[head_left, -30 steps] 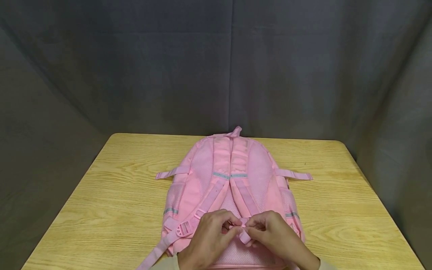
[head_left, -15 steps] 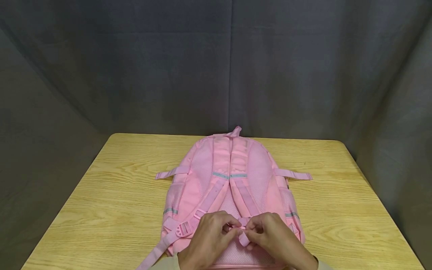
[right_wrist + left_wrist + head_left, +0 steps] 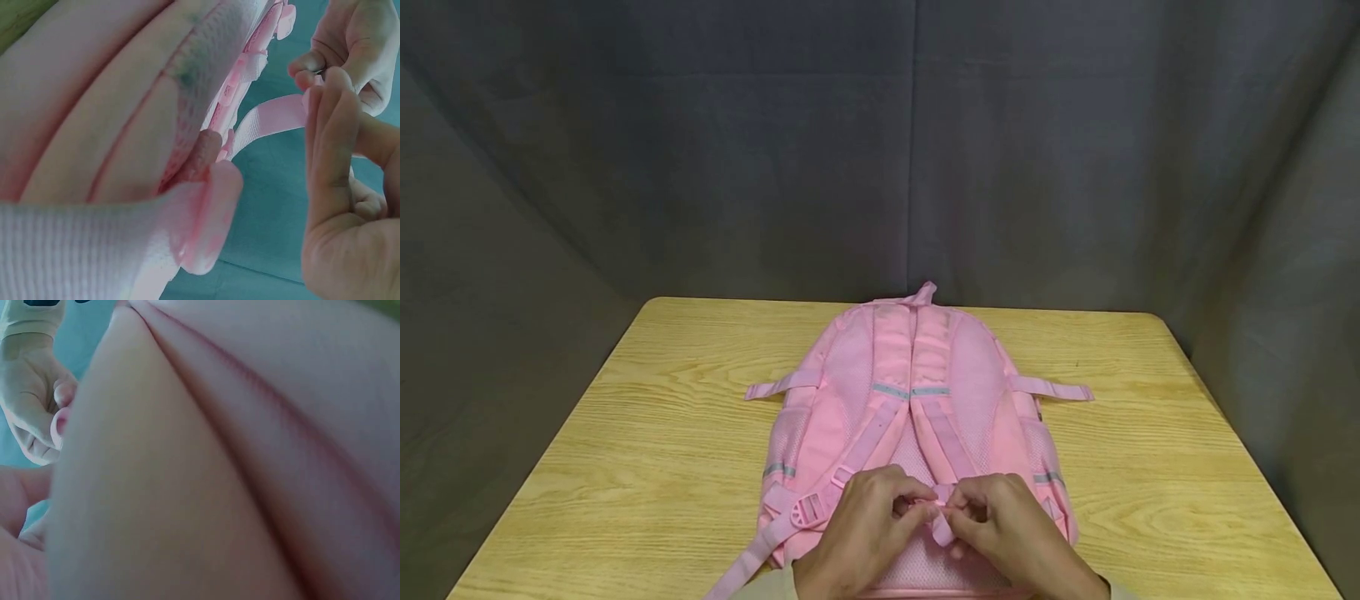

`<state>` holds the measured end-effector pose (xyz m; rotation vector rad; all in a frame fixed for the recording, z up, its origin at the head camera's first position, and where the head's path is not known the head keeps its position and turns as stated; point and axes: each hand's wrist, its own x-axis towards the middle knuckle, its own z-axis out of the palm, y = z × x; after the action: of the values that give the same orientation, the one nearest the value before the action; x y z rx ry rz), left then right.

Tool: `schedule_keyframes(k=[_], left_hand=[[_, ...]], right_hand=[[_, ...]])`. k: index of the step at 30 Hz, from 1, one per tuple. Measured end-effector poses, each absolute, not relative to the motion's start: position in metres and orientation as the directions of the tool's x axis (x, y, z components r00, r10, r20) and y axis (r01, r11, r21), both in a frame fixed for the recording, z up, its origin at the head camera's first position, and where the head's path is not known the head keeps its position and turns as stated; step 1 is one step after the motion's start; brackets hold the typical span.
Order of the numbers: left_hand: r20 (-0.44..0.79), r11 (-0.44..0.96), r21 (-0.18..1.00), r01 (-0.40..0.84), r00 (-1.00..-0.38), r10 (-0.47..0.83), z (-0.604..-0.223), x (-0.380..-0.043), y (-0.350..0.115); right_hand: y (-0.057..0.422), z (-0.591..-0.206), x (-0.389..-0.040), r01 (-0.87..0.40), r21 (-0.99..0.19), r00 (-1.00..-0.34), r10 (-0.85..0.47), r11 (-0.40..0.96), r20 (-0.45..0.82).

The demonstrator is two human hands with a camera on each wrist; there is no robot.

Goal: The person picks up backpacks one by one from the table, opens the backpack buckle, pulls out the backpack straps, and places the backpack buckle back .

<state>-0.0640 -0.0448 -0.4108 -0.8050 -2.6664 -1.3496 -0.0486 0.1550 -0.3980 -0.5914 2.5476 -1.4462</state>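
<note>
A pink backpack (image 3: 891, 350) lies on the wooden table, its shoulder straps facing up. Over its lower middle, my left hand (image 3: 868, 521) pinches a pink webbing strap (image 3: 942, 530) between thumb and forefinger. My right hand (image 3: 1018, 525) pinches the same strap from the other side, the two sets of fingertips almost meeting. A short strap end hangs below them. In the right wrist view the strap (image 3: 278, 117) stretches from the bag to the fingers. Whatever sits between the fingertips is mostly hidden. Blurred pink fabric of the backpack (image 3: 187, 462) fills most of the left wrist view.
To the left, a pink strap adjuster buckle (image 3: 808, 510) sits on a strap running off the table's near side. Short side straps (image 3: 1052, 387) stick out from the bag onto the wooden table (image 3: 1150, 467). A dark grey curtain (image 3: 775, 167) surrounds the table.
My right hand's fingertips have shifted slightly left, nearer the left hand's, and the hanging strap end has moved a little with them. The left hand and the backpack are still.
</note>
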Motion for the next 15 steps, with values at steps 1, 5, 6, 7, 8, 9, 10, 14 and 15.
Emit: schedule_keyframes(k=[1, 5, 6, 7, 8, 9, 10, 14, 15], left_hand=[[0.275, 0.47, 0.75, 0.466, -0.865, 0.419, -0.4111, -0.0642, -0.0448], [0.295, 0.41, 0.794, 0.449, -0.874, 0.386, -0.4125, -0.0654, -0.0453], [0.291, 0.396, 0.806, 0.44, -0.877, 0.382, -0.4125, -0.0659, -0.0454], [0.285, 0.387, 0.815, 0.431, -0.88, 0.379, -0.4124, -0.0664, -0.0456], [0.274, 0.379, 0.826, 0.417, -0.885, 0.377, -0.4124, -0.0669, -0.0456], [0.259, 0.371, 0.837, 0.402, -0.889, 0.377, -0.4121, -0.0674, -0.0457], [0.249, 0.36, 0.848, 0.389, -0.892, 0.377, -0.4119, -0.0681, -0.0458], [0.202, 0.327, 0.885, 0.33, -0.908, 0.367, -0.4108, -0.0706, -0.0456], [0.194, 0.317, 0.893, 0.318, -0.91, 0.367, -0.4104, -0.0713, -0.0456]], right_hand=[[0.1545, -0.3981, -0.0485, -0.269, -0.85, -0.911, -0.406, 0.453, 0.072], [0.1517, -0.3985, -0.048, -0.291, -0.847, -0.916, -0.386, 0.446, 0.111], [0.1509, -0.3986, -0.048, -0.296, -0.844, -0.918, -0.378, 0.447, 0.122], [0.1501, -0.3988, -0.048, -0.3, -0.843, -0.919, -0.371, 0.446, 0.131], [0.1494, -0.3991, -0.0479, -0.304, -0.844, -0.92, -0.366, 0.442, 0.14], [0.1488, -0.3994, -0.0479, -0.309, -0.844, -0.921, -0.36, 0.438, 0.151], [0.148, -0.3996, -0.0479, -0.315, -0.844, -0.921, -0.353, 0.433, 0.163], [0.1455, -0.4007, -0.0475, -0.345, -0.834, -0.922, -0.323, 0.432, 0.214], [0.1451, -0.4011, -0.0474, -0.356, -0.829, -0.92, -0.317, 0.432, 0.23]])
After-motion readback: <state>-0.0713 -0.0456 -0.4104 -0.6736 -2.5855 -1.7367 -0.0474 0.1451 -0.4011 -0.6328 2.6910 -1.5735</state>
